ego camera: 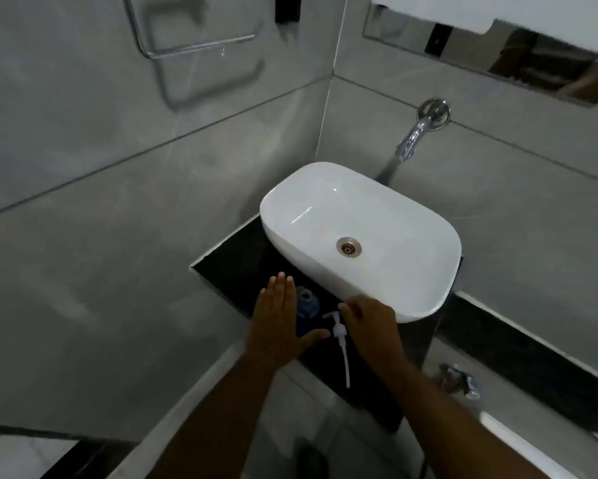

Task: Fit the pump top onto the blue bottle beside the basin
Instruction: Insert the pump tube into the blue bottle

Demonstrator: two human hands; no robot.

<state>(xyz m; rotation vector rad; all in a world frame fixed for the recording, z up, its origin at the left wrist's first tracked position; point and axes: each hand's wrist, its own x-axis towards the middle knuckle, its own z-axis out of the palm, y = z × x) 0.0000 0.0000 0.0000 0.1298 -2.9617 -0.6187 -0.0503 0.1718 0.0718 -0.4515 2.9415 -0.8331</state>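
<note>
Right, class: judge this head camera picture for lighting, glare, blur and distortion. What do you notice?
Head view: dim, greyish light; wide-angle lens bends the wall tile lines; bright glare on the white basin; soft blur throughout, so the blue bottle against the black counter is hard to make out, while the white pump top stands out by the right hand and left hand.

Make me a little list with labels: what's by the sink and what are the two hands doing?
bottle: blue bottle, open neck, upright on the dark counter beside the white basin
pump: white pump top, off the bottle, tube trailing toward the person
left hand: left hand open, flat beside the bottle
right hand: right hand at the pump head; grip unclear
tap: wall tap above the basin
</note>
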